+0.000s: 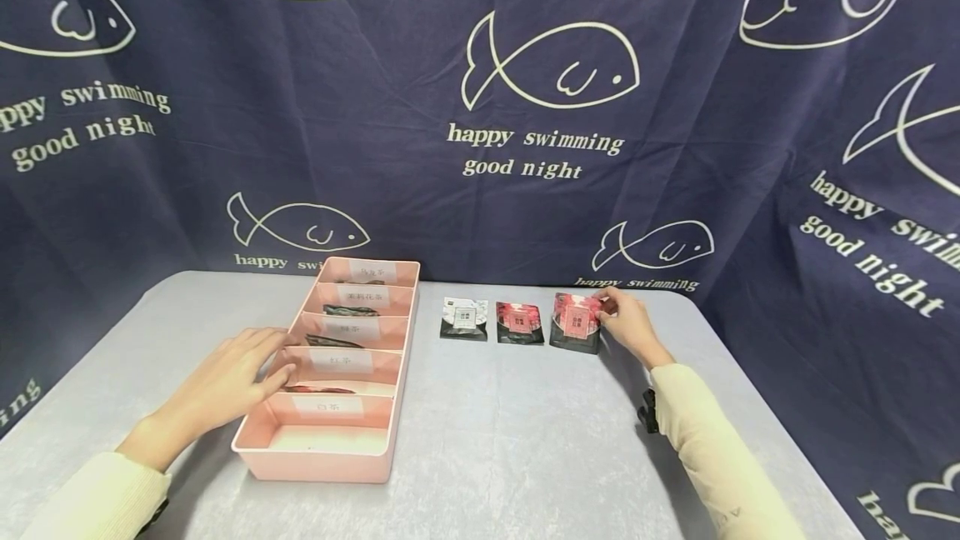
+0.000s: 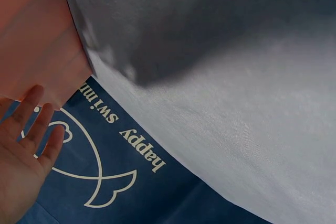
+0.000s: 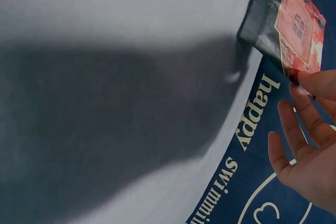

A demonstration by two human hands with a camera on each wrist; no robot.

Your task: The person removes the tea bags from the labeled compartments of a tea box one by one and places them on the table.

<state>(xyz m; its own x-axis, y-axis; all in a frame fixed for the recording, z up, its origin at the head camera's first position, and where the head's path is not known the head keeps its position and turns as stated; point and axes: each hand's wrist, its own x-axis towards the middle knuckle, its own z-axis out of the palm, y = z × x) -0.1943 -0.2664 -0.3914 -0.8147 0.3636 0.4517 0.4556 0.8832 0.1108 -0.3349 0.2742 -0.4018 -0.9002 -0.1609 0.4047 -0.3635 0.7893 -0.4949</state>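
Observation:
My right hand pinches the right edge of a red-and-black tea packet at the right end of a row. In the right wrist view the thumb and forefinger meet on the corner of this tea packet. My left hand rests at the left rim of a long pink divided box, its fingers fairly straight. Seen from the left wrist, the left hand lies against the side of the pink box. Another red-and-black packet and a white-and-black packet lie to the left of the pinched one.
Paper labels mark the box's compartments. Dark packets stand in the farther ones and a red packet in the second from the front; the front one shows its bare floor. A grey-white table ends at a dark blue fish-printed curtain.

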